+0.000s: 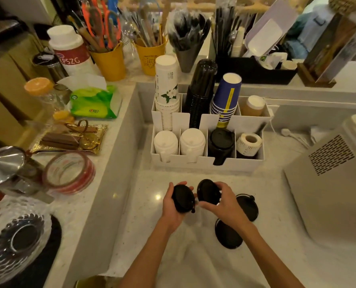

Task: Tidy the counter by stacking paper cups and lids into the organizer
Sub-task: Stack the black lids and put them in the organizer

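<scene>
Near the front of the pale stone counter [144,225], two bare hands meet just short of the white organizer [206,165]. The left hand [173,204] is curled around a black lid [183,201], cradling it in the palm with the fingers wrapped over its far edge. The right hand [220,201] pinches a second black lid [208,192] between thumb and fingers, tilted up on edge so its face turns toward the left one; the two lids sit just beside each other, and I cannot tell whether they touch.

To the right of the hands, two more loose black lids lie flat on the counter: one [248,206] farther off and partly hidden by the right wrist, one [228,235] nearer, under the forearm.

Farther back, the organizer's rear row holds a stack of white floral cups [166,88] on the left, a tall stack of black cups [201,92] next to it, a stack of blue cups [225,98], and a brown cup [253,106] at the far right. Its front row holds two stacks of white lids [179,142] in the two left compartments, a stack of black lids [220,142] in the third, and a label roll [248,143] in the right one.

On the raised ledge at left sit a green tissue pack [94,100] and rolls of tape [69,172].
</scene>
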